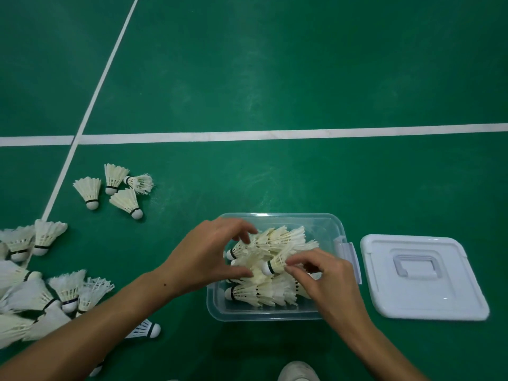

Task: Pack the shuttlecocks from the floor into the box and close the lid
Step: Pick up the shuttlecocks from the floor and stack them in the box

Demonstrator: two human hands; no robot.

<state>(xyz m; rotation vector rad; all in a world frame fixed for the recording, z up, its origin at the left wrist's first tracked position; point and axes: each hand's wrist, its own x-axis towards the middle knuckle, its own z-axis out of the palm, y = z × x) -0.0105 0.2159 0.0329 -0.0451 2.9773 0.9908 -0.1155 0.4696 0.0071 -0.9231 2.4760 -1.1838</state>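
Note:
A clear plastic box (324,224) stands open on the green floor and holds several white feather shuttlecocks (261,294). My left hand (209,254) is over its left side, fingers and thumb curled round a bunch of shuttlecocks (264,243). My right hand (321,273) is over the right side and pinches one shuttlecock (275,264) near its cork. The white lid (420,276) lies flat on the floor to the right of the box. Loose shuttlecocks lie on the floor: a small group (115,188) to the upper left and a bigger pile (35,292) at the left edge.
White court lines (275,134) cross the floor beyond the box. One shuttlecock (145,329) lies under my left forearm. The tip of a white shoe (298,372) shows at the bottom edge. Bare green floor stretches behind the box and lid.

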